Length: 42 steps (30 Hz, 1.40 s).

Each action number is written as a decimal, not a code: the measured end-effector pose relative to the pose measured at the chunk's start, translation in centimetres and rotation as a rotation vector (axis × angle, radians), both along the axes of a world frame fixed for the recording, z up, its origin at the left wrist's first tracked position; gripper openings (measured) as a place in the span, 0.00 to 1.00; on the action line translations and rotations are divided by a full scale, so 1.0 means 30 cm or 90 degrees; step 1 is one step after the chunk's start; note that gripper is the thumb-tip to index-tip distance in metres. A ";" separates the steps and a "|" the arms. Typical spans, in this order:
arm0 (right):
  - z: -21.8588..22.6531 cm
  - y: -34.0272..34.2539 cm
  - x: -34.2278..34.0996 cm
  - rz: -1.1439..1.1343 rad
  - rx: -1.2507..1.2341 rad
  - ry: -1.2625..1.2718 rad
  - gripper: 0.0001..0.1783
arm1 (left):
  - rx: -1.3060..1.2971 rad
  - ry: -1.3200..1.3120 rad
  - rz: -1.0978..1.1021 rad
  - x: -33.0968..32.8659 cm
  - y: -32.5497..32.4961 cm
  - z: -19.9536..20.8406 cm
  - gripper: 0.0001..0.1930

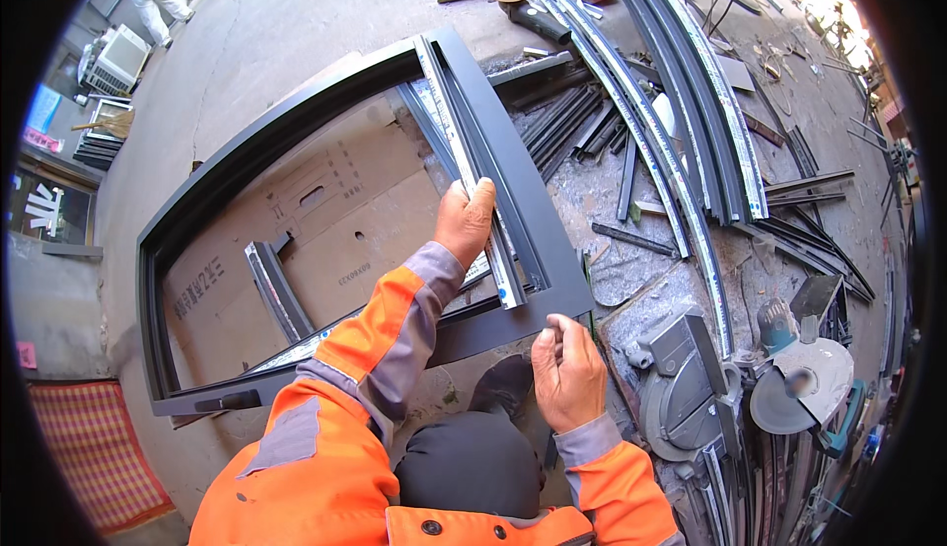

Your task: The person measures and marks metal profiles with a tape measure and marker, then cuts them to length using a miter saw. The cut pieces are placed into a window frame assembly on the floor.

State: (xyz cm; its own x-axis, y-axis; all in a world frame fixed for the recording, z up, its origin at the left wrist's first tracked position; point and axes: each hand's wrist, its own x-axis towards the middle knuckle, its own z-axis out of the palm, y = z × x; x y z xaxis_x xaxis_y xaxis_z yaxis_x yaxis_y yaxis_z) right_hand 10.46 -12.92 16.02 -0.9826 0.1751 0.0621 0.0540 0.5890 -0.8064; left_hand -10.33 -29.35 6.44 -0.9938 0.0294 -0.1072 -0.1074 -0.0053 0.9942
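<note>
Dark metal frame [513, 166] lies flat on cardboard [345, 211] on concrete floor. Silver strip [473, 176] sits along frame's rt side; left hand [466, 220] presses on it, fingers flat. Right hand [567, 368] pinches frame's near corner. Saw [789, 378] just beside, rt.

**Sunlit concrete yard, cluttered with metal**

Bright sun falls across a grey concrete floor [286, 13]. Flattened cardboard [335, 211] lies spread on it. Dark metal strips [809, 220] scatter to the right beside a chop saw [691, 378]. A red woven mat [94, 447] sits lower left
</note>
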 end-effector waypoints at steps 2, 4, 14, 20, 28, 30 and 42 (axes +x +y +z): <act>-0.021 0.008 0.029 0.000 -0.010 -0.010 0.17 | -0.019 -0.003 -0.011 -0.021 -0.009 -0.011 0.16; -0.026 0.008 0.045 -0.003 -0.022 -0.015 0.14 | -0.045 -0.014 -0.009 -0.030 -0.012 -0.017 0.16; -0.042 0.018 0.075 -0.006 -0.010 -0.013 0.10 | -0.043 -0.042 -0.014 -0.019 0.024 0.025 0.19; -0.048 0.016 0.078 0.000 -0.015 -0.006 0.08 | -0.057 -0.014 -0.009 -0.043 0.003 -0.070 0.16; -0.061 0.013 0.088 0.008 -0.009 -0.006 0.07 | -0.028 -0.001 -0.018 -0.026 0.022 -0.079 0.18; -0.050 0.011 0.083 0.009 -0.009 -0.003 0.07 | -0.021 -0.010 -0.008 -0.028 0.022 -0.080 0.17; -0.071 0.023 0.092 0.021 0.006 0.015 0.07 | -0.015 -0.029 0.011 -0.027 0.017 -0.093 0.17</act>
State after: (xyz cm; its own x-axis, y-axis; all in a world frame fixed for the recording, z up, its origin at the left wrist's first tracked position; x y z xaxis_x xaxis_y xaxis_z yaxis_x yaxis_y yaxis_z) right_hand 13.23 -12.23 13.88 -0.9859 0.1426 0.0876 0.0153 0.5978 -0.8015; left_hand -11.14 -28.86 3.65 -0.9881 0.0086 -0.1534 -0.1533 0.0156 0.9881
